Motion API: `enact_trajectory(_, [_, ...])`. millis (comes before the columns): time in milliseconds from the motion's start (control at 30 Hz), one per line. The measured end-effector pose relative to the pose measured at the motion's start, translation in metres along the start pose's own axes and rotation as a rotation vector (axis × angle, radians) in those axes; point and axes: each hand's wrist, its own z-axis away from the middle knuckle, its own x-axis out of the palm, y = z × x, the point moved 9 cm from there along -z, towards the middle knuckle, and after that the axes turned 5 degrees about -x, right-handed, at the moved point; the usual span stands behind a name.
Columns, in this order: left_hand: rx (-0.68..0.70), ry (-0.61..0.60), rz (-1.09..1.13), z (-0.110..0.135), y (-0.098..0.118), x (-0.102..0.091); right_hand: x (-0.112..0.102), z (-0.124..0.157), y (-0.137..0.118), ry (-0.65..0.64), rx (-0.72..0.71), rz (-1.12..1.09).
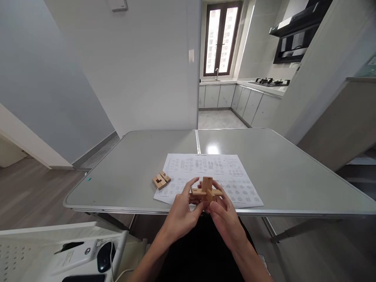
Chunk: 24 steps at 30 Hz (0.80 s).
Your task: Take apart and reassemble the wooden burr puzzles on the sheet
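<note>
A small wooden cross-shaped puzzle [206, 190] of interlocked blocks is held up just above the table's near edge. My left hand [181, 213] grips it from the left, thumb and fingers closed on one arm. My right hand [225, 215] holds it from the right and below, fingers wrapped round it. Under the puzzle lies a printed instruction sheet [235, 176] with many small diagrams. Two loose wooden puzzle pieces [161, 180] lie side by side on the table, left of the sheet.
The grey folding table [279, 164] has a seam down its middle. A white cart at the lower left carries a mouse [105, 255] and a white device [79, 254]. Behind is a white wall and a kitchen with a window.
</note>
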Motion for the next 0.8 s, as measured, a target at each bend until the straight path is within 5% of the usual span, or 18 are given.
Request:
enact_trajectory(200, [-0.004, 0.022, -0.04, 0.002, 0.006, -0.005, 0.001, 0.0, -0.001, -0.003, -0.008, 0.022])
enact_trajectory(533, [-0.079, 0.004, 0.091, -0.002, -0.02, -0.011, -0.001, -0.002, 0.005, 0.089, 0.082, -0.006])
enact_trajectory(667, [-0.064, -0.04, -0.053, -0.008, -0.017, -0.016, -0.003, -0.011, 0.012, 0.096, 0.133, -0.11])
enact_trajectory(800, [0.0, 0.051, -0.235, -0.008, -0.014, -0.035, -0.019, -0.03, 0.005, 0.105, 0.101, -0.075])
